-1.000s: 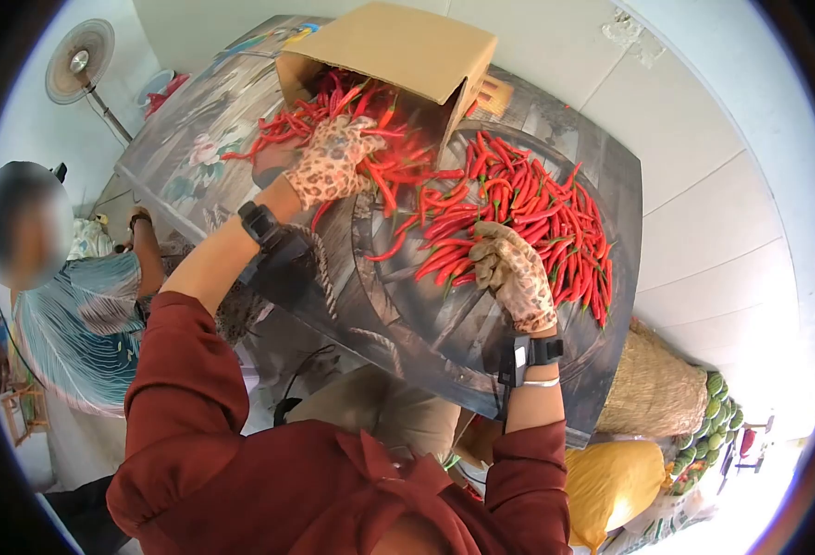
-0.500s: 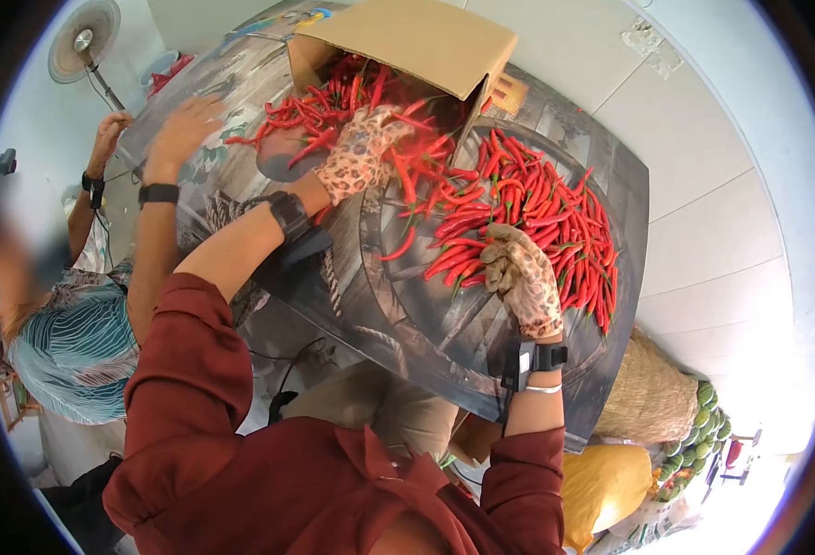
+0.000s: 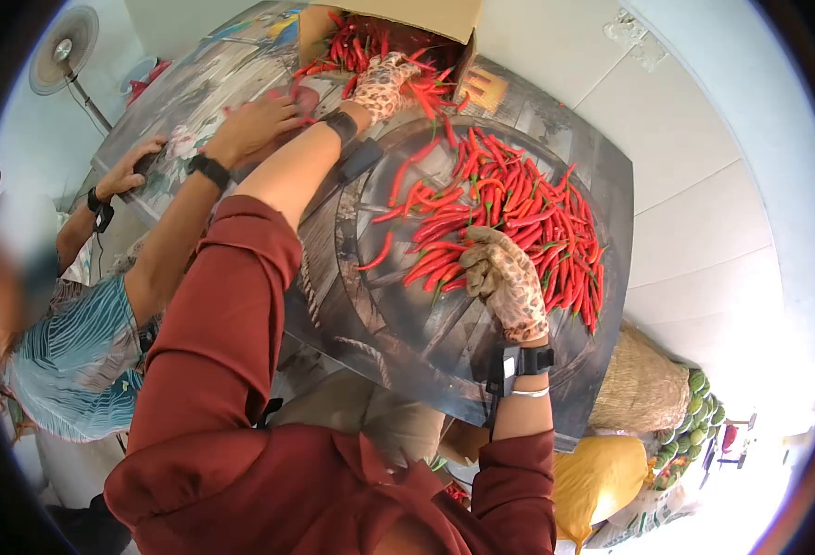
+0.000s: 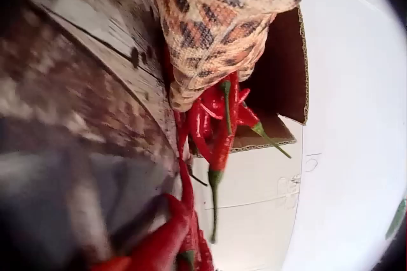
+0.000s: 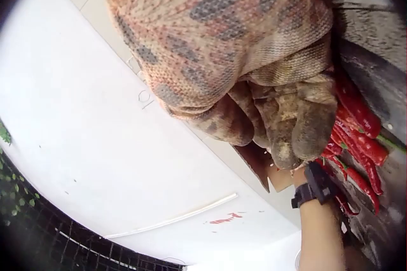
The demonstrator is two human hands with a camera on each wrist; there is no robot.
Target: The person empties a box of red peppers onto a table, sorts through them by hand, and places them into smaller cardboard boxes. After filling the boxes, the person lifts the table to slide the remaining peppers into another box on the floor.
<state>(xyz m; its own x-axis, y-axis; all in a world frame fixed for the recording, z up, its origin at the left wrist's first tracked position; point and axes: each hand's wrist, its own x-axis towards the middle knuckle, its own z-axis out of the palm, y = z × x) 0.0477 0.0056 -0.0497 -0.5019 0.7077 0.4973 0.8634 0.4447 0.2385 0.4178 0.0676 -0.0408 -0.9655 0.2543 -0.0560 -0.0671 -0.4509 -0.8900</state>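
Pale panelled wall [image 3: 694, 166]: behind everything, no readable writing.
Dark wood-print counter [image 3: 435, 338]: bears all the chillies; its orange printed patch [image 3: 483, 88] shows no legible label.
Brown cardboard box [image 3: 417, 11]: on its side, chillies spilling from its mouth.
Red chilli pile [image 3: 551, 222]: beside the right hand.
Left hand [image 3: 384, 88]: spotted glove over box-mouth chillies; grip hidden, cannot tell.
Right hand [image 3: 509, 282]: spotted glove, grip loosely curled, nothing visible inside.
Change: another person's hand [image 3: 255, 128] has moved nearer those box-mouth chillies, bringing two people's hands close.
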